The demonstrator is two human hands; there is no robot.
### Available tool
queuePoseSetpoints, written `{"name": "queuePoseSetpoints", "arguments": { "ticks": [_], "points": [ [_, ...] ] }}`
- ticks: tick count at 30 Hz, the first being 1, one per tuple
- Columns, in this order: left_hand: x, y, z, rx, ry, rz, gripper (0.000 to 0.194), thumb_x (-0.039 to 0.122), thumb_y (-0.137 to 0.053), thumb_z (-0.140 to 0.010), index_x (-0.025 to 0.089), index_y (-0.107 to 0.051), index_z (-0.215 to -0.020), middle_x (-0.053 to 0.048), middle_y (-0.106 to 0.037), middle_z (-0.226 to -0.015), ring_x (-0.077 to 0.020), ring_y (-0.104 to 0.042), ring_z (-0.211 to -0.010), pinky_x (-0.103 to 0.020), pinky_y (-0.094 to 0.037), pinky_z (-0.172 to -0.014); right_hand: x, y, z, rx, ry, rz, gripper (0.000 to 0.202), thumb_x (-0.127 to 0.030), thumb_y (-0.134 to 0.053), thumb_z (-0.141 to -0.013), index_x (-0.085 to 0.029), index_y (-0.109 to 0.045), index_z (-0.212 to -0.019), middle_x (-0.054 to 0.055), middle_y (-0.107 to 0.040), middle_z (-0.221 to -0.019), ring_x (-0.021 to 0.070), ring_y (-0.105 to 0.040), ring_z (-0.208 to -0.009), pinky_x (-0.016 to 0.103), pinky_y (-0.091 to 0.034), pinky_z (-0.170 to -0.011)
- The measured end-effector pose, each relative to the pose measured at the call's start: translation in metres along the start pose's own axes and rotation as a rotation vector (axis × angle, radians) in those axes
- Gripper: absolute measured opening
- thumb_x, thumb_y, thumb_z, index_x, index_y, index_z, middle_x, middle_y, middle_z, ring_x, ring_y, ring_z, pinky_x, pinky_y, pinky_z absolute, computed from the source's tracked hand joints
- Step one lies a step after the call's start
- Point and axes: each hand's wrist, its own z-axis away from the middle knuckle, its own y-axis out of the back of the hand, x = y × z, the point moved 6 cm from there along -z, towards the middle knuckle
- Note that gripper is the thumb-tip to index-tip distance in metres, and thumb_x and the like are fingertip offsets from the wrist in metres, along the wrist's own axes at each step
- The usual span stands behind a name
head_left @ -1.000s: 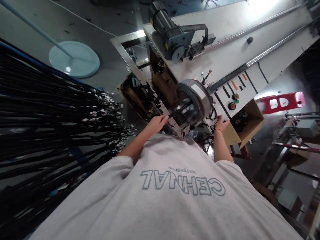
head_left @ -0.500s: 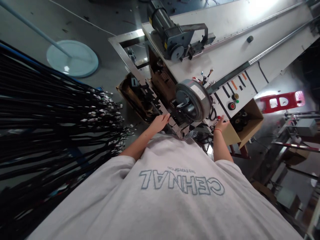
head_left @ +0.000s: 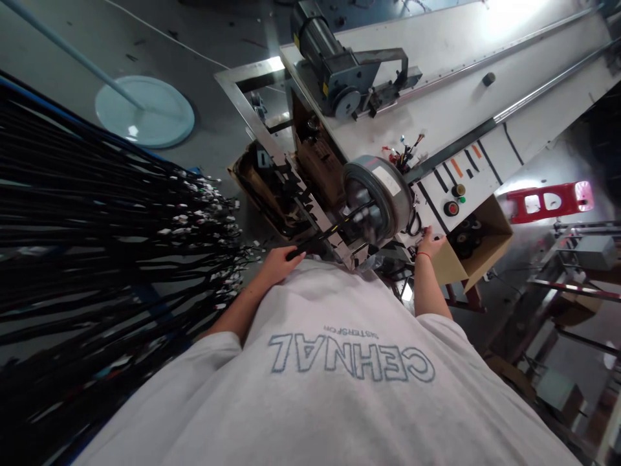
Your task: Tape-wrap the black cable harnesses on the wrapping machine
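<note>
Closed around the end of a black cable bundle [head_left: 317, 239] is my left hand [head_left: 284, 264], close to the front of my shirt. The bundle runs up and right into the opening of a round grey drum [head_left: 392, 194] on the bench corner. My right hand [head_left: 429, 244] rests at the bench's front edge, right of the drum, its fingers apart near a red button that it mostly covers. Colored wires with connectors [head_left: 405, 152] stick up behind the drum. Black and orange tape strips [head_left: 456, 168] lie beside two knobs [head_left: 451, 208].
Many black cables [head_left: 97, 213] with white connectors hang at the left. A motor unit [head_left: 334, 71] stands on the white bench [head_left: 446, 97]. An open cardboard box [head_left: 490, 249] is at the right, near a red stool [head_left: 553, 202]. A round base [head_left: 150, 116] stands on the floor.
My left hand has moved left and down, drawing out the black bundle, which now stretches from the drum. My right hand has hardly moved.
</note>
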Motion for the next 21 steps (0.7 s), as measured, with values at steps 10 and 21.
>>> {"name": "queuePoseSetpoints", "arguments": {
  "ticks": [10, 21],
  "points": [
    [0.049, 0.0, -0.033, 0.062, -0.13, -0.019, 0.038, 0.049, -0.052, -0.083, 0.015, -0.065, -0.07, -0.003, -0.062, -0.062, -0.0142, -0.048, -0.057, -0.026, -0.034, -0.056, -0.005, 0.006, 0.007, 0.061, -0.045, 0.019, 0.067, -0.057, -0.051, -0.09, -0.008, -0.045, -0.135, 0.024, -0.045, -0.147, 0.0292, -0.043, -0.139, 0.041, -0.028, -0.119],
    [0.082, -0.012, -0.063, 0.072, -0.144, -0.046, 0.032, 0.045, -0.055, -0.086, 0.017, -0.063, -0.072, -0.004, -0.063, -0.066, -0.0186, -0.056, -0.064, -0.028, -0.04, -0.061, -0.007, 0.006, 0.009, 0.051, -0.058, 0.036, 0.069, -0.053, -0.052, -0.091, -0.006, -0.041, -0.139, 0.026, -0.045, -0.147, 0.0295, -0.043, -0.139, 0.042, -0.03, -0.117]
  ]
}}
